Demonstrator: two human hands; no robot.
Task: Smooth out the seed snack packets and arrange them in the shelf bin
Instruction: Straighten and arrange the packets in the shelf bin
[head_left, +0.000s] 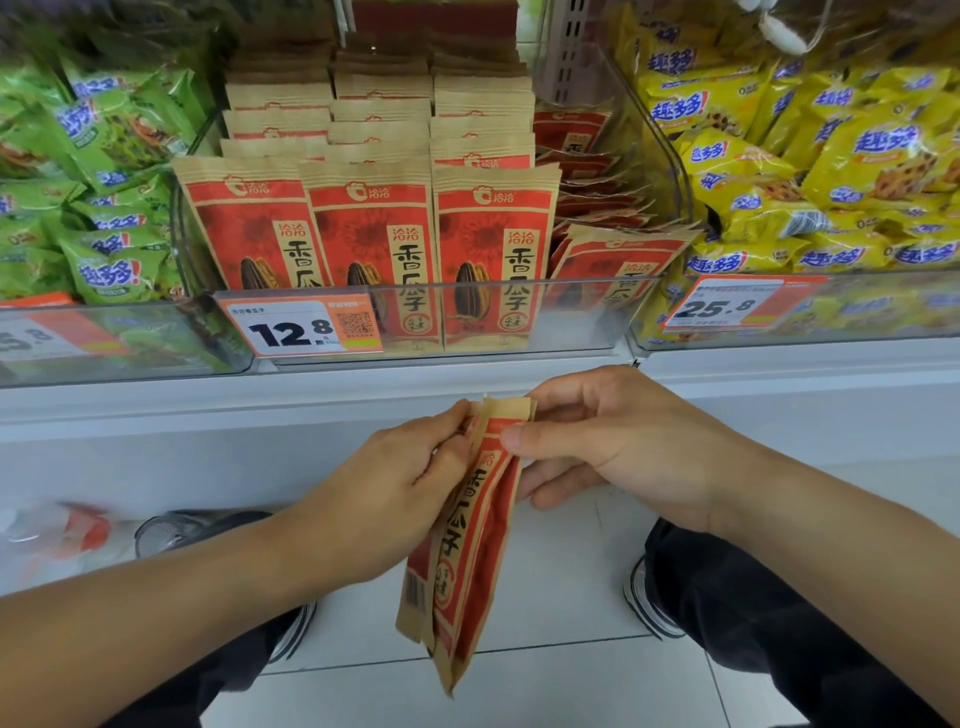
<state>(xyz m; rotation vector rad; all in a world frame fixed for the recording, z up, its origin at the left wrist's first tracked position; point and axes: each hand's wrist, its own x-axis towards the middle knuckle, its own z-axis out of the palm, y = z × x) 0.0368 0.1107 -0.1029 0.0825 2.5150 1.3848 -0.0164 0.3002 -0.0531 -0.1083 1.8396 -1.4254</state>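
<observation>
I see the clear bin (597, 317) on the shelf, with neat rows of packets (374, 228) inside. Below the bin, my left hand (395, 483) and right hand (597, 441) pinch the top of some packets (467, 545). They look light, crinkly and bendy, so I'd hold the flat edges.

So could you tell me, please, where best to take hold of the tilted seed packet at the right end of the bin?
Probably by its top seam, from above. The tilted packet leans left, its sealed brown top edge standing free above the bin's clear front wall, which covers the lower half. A thumb-and-fingers grip across that flat seam should lift it out.
</observation>
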